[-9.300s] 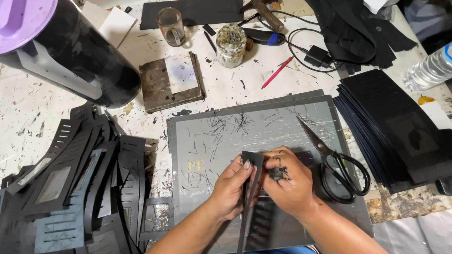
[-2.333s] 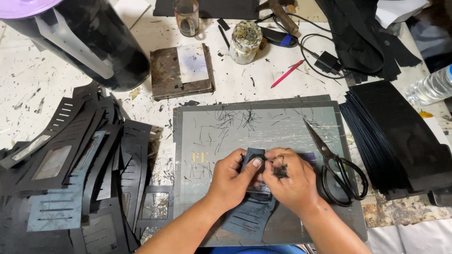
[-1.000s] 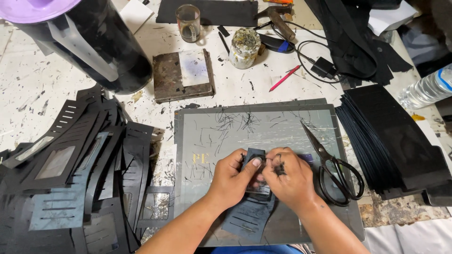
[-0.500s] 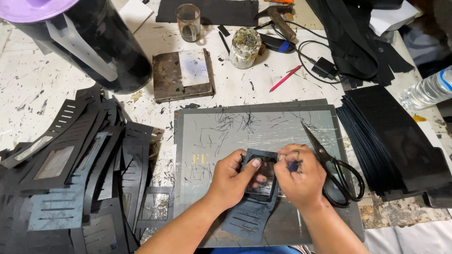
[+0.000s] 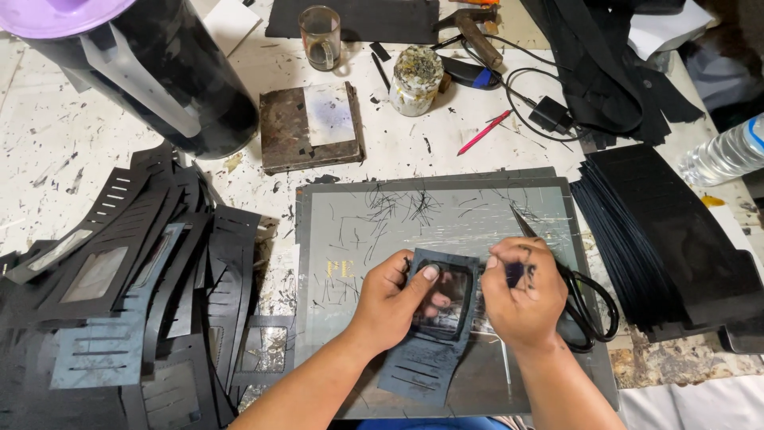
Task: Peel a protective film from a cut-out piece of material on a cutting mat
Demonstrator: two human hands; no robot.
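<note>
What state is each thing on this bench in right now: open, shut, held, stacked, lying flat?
Left hand: gripping the dark cut-out piece, thumb on its window frame.
Right hand: pinching the piece's right edge.
Dark cut-out piece: held just above the cutting mat.
Scissors: lying on the mat, unheld; blades look shut.
Glass cup: upright.
Water bottle: lying on its side.
Black sheets: stacked neatly.
Cut pieces: loosely heaped.

Lower end of cut piece (image 5: 422, 370) behind left forearm, right hand (image 5: 521, 299) covering scissors (image 5: 585, 299) pivot, small dark item in right fingers unidentifiable, bottle (image 5: 728, 155) cut by right edge, black bin (image 5: 151, 64) cut by top edge, mat (image 5: 477, 215) bottom edge out of frame.
</note>
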